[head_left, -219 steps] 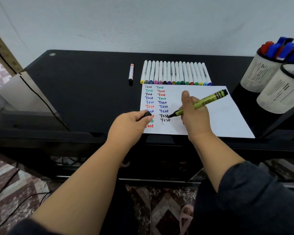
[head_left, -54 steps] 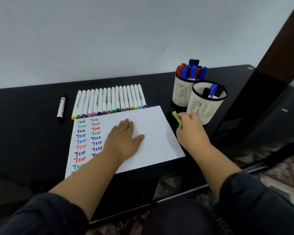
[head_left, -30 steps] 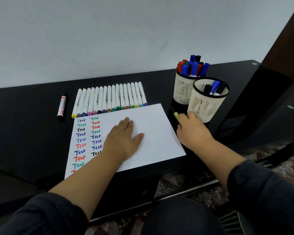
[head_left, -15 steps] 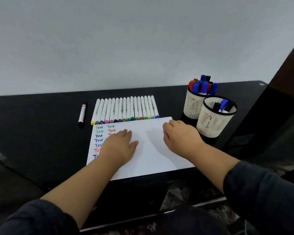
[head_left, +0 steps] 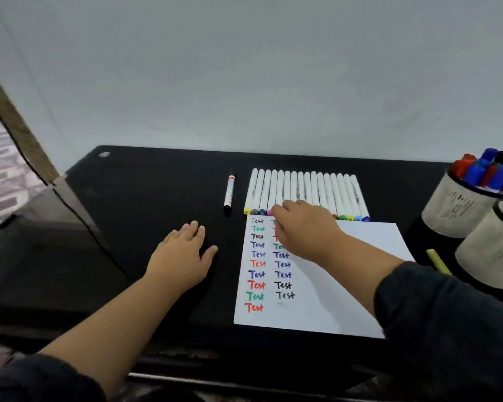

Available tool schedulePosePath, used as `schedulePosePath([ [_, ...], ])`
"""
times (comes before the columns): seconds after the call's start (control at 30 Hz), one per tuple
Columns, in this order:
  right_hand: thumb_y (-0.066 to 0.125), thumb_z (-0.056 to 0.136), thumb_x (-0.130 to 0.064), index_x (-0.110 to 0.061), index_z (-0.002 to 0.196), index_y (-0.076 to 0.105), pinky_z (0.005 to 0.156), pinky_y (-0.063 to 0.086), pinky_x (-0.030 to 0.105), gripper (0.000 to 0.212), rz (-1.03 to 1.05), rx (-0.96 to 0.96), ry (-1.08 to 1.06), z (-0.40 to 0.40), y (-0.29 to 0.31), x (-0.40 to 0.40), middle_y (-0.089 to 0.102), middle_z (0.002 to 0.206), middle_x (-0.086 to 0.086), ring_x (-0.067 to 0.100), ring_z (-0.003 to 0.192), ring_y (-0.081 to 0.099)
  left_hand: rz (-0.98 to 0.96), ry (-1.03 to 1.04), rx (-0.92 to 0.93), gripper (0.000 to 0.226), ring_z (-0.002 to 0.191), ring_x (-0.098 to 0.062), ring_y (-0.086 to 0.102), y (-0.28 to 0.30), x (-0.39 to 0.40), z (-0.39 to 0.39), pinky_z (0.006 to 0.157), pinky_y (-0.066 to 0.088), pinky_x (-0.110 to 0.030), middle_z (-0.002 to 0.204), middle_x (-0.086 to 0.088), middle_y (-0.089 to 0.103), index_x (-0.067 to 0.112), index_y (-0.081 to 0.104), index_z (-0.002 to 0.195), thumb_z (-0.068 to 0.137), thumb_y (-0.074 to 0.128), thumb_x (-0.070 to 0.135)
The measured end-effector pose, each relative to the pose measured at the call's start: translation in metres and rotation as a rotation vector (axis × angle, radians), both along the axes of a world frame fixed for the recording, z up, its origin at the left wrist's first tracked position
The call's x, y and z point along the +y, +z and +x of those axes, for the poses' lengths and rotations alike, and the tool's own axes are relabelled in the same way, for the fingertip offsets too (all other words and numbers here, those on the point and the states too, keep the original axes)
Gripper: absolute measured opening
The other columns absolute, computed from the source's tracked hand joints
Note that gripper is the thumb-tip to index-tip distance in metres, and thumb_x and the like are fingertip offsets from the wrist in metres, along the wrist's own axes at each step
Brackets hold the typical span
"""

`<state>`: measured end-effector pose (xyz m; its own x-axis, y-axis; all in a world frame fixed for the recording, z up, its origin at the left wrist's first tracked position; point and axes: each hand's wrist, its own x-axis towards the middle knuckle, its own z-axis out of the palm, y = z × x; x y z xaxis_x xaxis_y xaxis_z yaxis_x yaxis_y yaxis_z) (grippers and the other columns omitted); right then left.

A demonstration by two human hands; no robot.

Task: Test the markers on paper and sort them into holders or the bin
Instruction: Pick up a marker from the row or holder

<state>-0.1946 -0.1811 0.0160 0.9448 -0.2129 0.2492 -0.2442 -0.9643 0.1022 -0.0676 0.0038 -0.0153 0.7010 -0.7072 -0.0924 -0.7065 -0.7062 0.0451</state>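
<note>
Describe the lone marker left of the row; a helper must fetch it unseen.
On the black desk, find the row of white markers lying side by side above the test paper. Just left of that row, apart from it, lies the single marker. It alone has a red band, red label print and a black cap.

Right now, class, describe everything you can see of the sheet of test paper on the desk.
The sheet of paper is white, plain and flat on the black desk, just in front of the row of white markers. Two columns of the handwritten word "Test" in black, green, blue and red run down its left side; the rest is blank. The right hand reaches over its top left corner, hiding some words.
</note>
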Motion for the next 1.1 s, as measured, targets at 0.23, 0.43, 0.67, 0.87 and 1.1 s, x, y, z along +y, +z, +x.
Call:
schedulePosePath([
  [0.23,0.035,0.100,-0.028,-0.017,0.127,0.044,0.068,0.039,0.029,0.031,0.042,0.017,0.048,0.071,-0.007,0.004,0.054,0.110,0.003,0.018,0.096,0.050,-0.155,0.058,0.084,0.062,0.145,-0.014,0.005,-0.020,0.014,0.020,0.116,0.007,-0.028,0.158,0.003,0.004,0.018,0.014,0.151,0.098,0.028,0.048],
  [0.43,0.037,0.098,-0.038,-0.023,0.136,0.042,0.078,0.043,0.034,0.041,0.035,0.064,0.061,0.115,-0.021,0.001,0.052,0.121,0.005,0.022,0.111,0.047,-0.208,0.051,0.074,0.061,0.145,-0.015,0.006,-0.027,0.015,0.023,0.115,0.008,-0.027,0.159,0.003,0.003,0.019,0.014,0.150,0.098,0.028,0.048],
  [0.67,0.036,0.098,-0.042,-0.022,0.129,0.049,0.084,0.041,0.036,0.039,0.031,0.172,0.015,0.142,-0.029,0.007,0.053,0.123,0.009,0.025,0.114,0.044,-0.229,0.038,0.042,0.061,0.145,-0.015,0.006,-0.030,0.017,0.024,0.115,0.008,-0.026,0.158,0.002,0.005,0.018,0.016,0.150,0.098,0.029,0.047],
  [0.87,0.045,0.095,-0.034,-0.018,0.110,0.055,0.080,0.043,0.034,0.024,0.168,0.035,-0.010,0.137,-0.032,0.015,0.056,0.104,0.006,0.022,0.103,0.047,-0.211,0.035,0.044,0.061,0.145,-0.015,0.006,-0.031,0.017,0.025,0.115,0.007,-0.025,0.159,0.001,0.005,0.017,0.016,0.150,0.098,0.028,0.046],
  [1.1,0.053,0.088,-0.015,-0.019,0.093,0.052,0.057,0.035,0.024,0.007,0.527,-0.194,-0.011,0.098,-0.020,0.022,0.055,0.083,-0.002,0.011,0.066,0.047,-0.176,0.057,0.063,0.062,0.145,-0.017,0.008,-0.024,0.017,0.020,0.115,0.011,-0.027,0.158,0.001,0.007,0.016,0.015,0.150,0.099,0.028,0.047],
])
